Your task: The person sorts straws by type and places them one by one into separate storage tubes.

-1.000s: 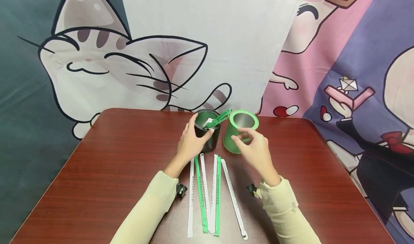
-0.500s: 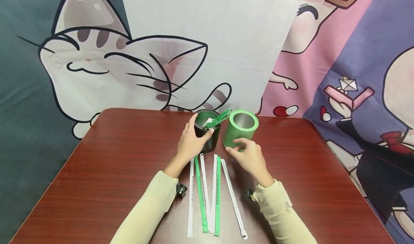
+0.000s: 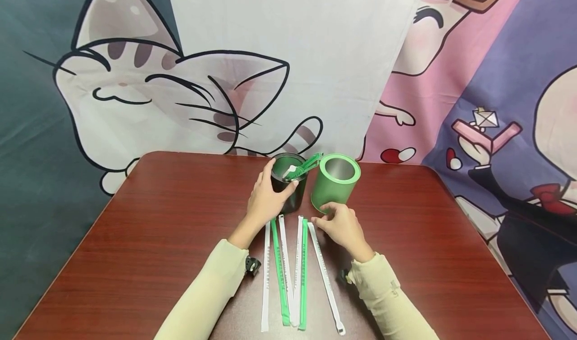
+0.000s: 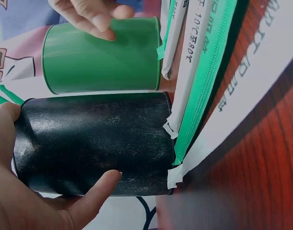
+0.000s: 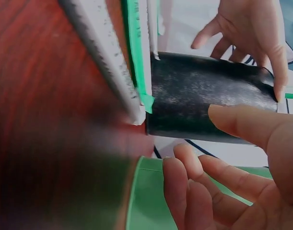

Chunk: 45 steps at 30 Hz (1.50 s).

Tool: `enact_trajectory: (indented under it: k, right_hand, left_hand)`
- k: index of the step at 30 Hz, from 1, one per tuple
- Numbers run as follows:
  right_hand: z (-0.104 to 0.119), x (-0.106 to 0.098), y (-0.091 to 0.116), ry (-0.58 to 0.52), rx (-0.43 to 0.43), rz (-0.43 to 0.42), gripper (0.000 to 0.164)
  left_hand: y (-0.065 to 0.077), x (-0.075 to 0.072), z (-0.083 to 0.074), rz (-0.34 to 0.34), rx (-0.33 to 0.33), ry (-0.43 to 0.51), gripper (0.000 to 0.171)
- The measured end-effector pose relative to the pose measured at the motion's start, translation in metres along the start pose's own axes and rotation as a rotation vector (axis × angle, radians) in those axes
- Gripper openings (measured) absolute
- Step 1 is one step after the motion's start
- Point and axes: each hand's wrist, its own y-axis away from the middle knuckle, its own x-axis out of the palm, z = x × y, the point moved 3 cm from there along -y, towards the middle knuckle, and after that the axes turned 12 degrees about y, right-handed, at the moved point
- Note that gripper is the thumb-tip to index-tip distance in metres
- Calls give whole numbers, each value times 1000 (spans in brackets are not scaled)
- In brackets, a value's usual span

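Note:
My left hand grips the black cup from its left side, fingers and thumb round it near the rim. Out of that cup lean green and white wrapped straws. My right hand holds nothing; thumb and fingers are bent with a gap between them. Its fingertips hover by the upper end of the rightmost white wrapped straw, in front of the green cup. In the right wrist view that hand overlaps the green cup.
Several wrapped straws lie side by side on the brown table, among them a green straw and a white straw. Behind the table's far edge hangs a cartoon cloth.
My right hand has come down and toward me, from the green cup's rim to the straws' upper ends. My left hand stays on the black cup.

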Motion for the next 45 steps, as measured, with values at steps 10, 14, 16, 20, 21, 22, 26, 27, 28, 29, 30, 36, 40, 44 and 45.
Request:
enact_trajectory:
  k: [10, 14, 16, 20, 21, 22, 26, 27, 28, 29, 30, 36, 40, 44, 45]
  right_hand:
    - [0, 9, 2, 19, 43, 37, 34]
    - [-1, 13, 3, 38, 58, 52, 30]
    - [-2, 14, 3, 46, 58, 61, 27]
    - [-4, 18, 3, 74, 48, 96, 24]
    - [-4, 19, 3, 80, 48, 107, 24]
    - [-5, 20, 3, 89, 48, 116, 25]
    - [-6, 21, 3, 136, 51, 147, 25]
    - [-6, 20, 3, 149, 57, 155, 24]
    - [-6, 20, 3, 164, 62, 163, 24]
    - [-7, 20, 3, 176, 68, 172, 23]
    - [-7, 20, 3, 186, 73, 179, 22]
    - [-7, 20, 4, 202, 87, 199, 16]
    - [-8, 19, 4, 173, 71, 188, 14]
    - [-5, 13, 3, 84, 20, 138, 13]
    - [-4, 11, 3, 59, -2, 119, 13]
  left_hand:
    - [0, 0, 0, 2, 7, 12, 86]
    - [1, 0, 1, 2, 7, 13, 86]
    - [0, 0, 1, 0, 5, 15, 85]
    - [0, 0, 1, 2, 2, 16, 85]
    - [0, 0, 1, 2, 3, 16, 85]
    - [0, 0, 1, 3, 3, 17, 85]
    - [0, 0, 0, 3, 7, 20, 85]
    - [0, 0, 0, 3, 7, 20, 85]
    - [0, 0, 0, 3, 7, 21, 85]
    - [0, 0, 0, 3, 7, 20, 86]
    - [0, 0, 0, 3, 6, 19, 86]
    - [0, -1, -1, 4, 3, 22, 85]
    - [0, -1, -1, 5, 2, 20, 85]
    - [0, 0, 0, 8, 0, 13, 85]
    - [0, 0, 0, 9, 0, 14, 85]
